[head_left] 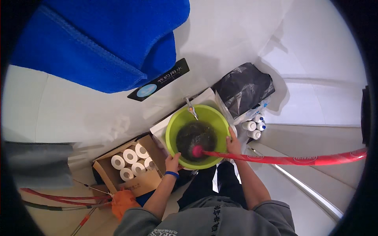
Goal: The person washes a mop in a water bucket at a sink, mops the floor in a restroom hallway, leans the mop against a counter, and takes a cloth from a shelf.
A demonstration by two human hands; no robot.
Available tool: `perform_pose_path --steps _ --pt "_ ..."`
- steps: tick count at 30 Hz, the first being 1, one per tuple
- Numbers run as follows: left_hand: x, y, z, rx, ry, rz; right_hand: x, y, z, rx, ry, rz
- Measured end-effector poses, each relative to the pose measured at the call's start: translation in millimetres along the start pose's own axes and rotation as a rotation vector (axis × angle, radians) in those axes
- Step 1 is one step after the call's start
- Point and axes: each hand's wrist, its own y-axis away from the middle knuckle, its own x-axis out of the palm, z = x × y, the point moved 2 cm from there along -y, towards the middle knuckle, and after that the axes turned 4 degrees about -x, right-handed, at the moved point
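A pale wall [224,43] rises behind a white sink [207,97] with a metal tap [191,108]; a cardboard box [147,183] of 6 white rolls [130,156] stands left, 4 white bottles [254,135] right. The green basin [172,129] sits over the sink, between the 2 hands: left hand [173,162] clamped on its near-left rim, right hand [233,144] on its right. A red shaft's [275,159] pink end [197,151] meets the dark water [189,135] inside.
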Motion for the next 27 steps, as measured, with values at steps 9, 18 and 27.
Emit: perform_pose_path --steps 9,18,27 --pt "33 63 -70 0.1 -0.031 0.054 -19 -40 33 -0.076 0.388 0.113" --pt "20 112 -108 0.084 -0.007 0.152 -14 -31 42 -0.177 0.509 0.5" --pt "-2 119 -105 0.059 -0.056 0.242 1 16 10 -0.231 0.439 0.583"
